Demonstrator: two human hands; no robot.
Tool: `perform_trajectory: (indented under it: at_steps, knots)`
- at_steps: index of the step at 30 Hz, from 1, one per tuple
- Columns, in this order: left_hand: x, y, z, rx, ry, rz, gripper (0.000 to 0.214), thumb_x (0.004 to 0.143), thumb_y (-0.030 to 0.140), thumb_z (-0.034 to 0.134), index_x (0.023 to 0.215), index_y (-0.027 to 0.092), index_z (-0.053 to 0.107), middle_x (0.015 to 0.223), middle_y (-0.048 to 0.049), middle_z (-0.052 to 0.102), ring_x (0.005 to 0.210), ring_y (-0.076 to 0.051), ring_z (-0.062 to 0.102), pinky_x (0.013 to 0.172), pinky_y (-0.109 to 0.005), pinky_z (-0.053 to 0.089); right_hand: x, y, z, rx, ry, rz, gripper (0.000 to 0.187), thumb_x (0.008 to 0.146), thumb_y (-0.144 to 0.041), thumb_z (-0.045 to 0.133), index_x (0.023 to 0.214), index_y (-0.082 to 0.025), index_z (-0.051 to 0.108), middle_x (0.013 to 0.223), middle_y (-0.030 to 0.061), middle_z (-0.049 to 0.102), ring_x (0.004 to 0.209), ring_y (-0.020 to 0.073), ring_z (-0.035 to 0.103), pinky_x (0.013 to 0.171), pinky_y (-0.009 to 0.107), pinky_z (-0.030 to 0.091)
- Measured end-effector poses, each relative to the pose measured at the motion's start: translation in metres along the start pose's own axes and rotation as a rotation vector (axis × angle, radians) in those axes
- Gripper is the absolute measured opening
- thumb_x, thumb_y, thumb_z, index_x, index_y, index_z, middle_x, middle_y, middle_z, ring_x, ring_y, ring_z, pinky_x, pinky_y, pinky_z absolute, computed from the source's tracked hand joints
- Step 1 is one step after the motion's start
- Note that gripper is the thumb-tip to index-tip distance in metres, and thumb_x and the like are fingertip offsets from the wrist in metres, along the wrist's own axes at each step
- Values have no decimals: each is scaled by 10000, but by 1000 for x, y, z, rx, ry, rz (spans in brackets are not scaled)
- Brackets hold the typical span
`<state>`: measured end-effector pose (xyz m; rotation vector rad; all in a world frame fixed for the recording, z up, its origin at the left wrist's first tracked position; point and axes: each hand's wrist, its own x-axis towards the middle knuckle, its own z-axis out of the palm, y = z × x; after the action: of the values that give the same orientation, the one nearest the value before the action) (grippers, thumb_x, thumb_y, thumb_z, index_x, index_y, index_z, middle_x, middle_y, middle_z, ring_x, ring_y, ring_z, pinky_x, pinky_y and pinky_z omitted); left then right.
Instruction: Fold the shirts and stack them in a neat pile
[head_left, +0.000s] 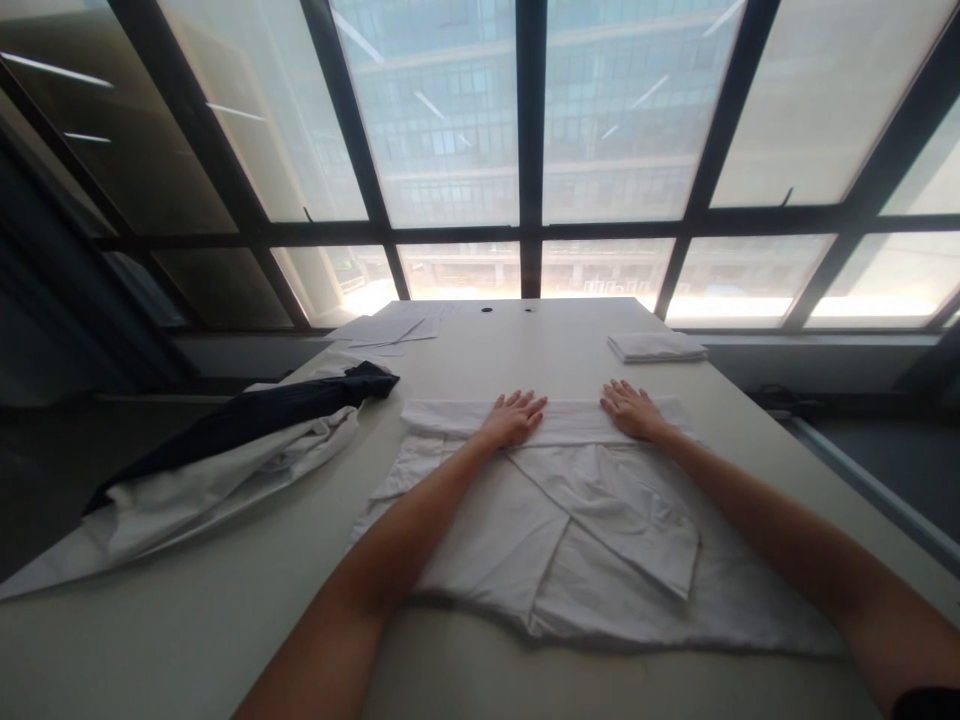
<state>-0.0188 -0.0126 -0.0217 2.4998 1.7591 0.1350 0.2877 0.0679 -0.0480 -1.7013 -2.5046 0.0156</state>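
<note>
A white garment (495, 540) lies spread on the table in front of me, with a folded strip (574, 422) along its far edge. One loose part of it, perhaps a sleeve, crosses its middle at a slant. My left hand (515, 418) rests flat on the strip left of centre, fingers stretched forward. Farther right, my right hand (630, 408) also lies flat on the strip, its fingers spread. Neither hand grips the cloth. Just what kind of garment it is I cannot tell.
White and dark navy clothes (247, 450) lie heaped along the left side of the white table (525, 350). Papers (386, 328) sit at the far left. A folded white cloth (656, 347) lies at the far right. Large windows (450, 120) stand beyond the table.
</note>
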Motion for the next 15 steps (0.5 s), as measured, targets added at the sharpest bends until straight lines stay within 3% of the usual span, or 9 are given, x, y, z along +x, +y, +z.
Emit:
perform_trajectory:
  at_steps: [5, 12, 15]
  knots:
    - [1, -2, 1, -23, 7, 4, 558, 1052, 519, 243, 1578, 342, 303, 1658, -48, 258, 1518, -316, 226, 1197, -586, 170, -7, 30, 0, 55, 18, 67, 624, 1033, -463, 182, 1554, -169, 358, 1635, 139, 294, 1512, 283, 244, 1192, 558, 218]
    - [1, -2, 2, -28, 17, 9, 555, 1052, 519, 254, 1573, 338, 315, 1653, -49, 272, 1516, -310, 235, 1196, -580, 178, -9, 37, -3, 49, 91, 144, 521, 1025, -364, 266, 1422, -179, 549, 1550, 165, 446, 1449, 278, 376, 1163, 499, 289]
    - [0, -3, 2, -28, 22, 10, 557, 1051, 514, 264, 1570, 321, 325, 1649, -57, 284, 1513, -311, 243, 1192, -588, 186, -12, 43, -4, 45, 124, 214, 488, 997, -305, 324, 1377, -150, 588, 1515, 198, 477, 1428, 304, 399, 1143, 534, 302]
